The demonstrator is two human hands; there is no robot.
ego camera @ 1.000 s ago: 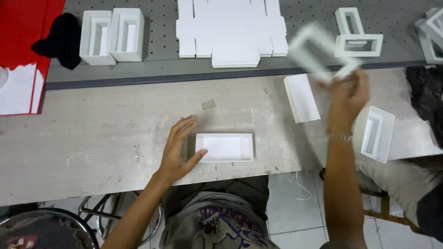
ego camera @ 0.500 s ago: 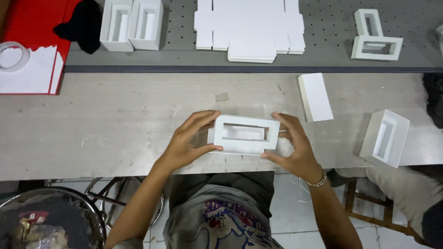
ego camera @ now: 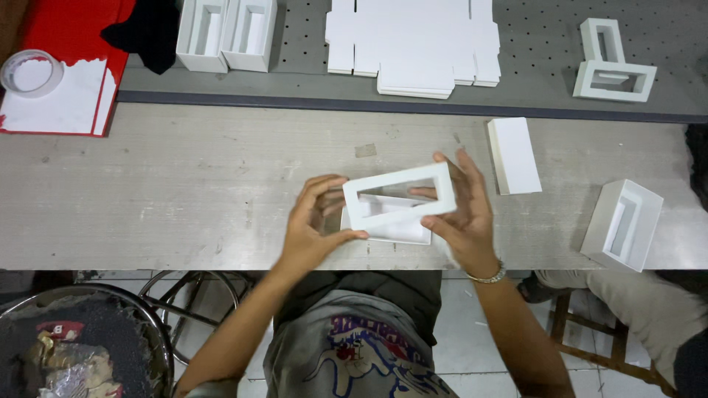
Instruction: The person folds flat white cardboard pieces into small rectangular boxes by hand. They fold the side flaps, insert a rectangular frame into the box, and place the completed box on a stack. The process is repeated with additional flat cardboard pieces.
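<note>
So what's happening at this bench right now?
A person at a wooden bench holds a white rectangular frame insert tilted between both hands, the left hand at its left end and the right hand at its right end. It sits just above an open white box tray lying on the bench. Nearby are a flat white lid, a stack of flat white box blanks and more finished white boxes.

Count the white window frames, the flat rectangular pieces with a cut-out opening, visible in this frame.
3. One frame is held between the left hand and right hand above a white tray. Two more, one upright frame and one flat frame, sit at the far right. Others may be hidden inside boxes.
</note>
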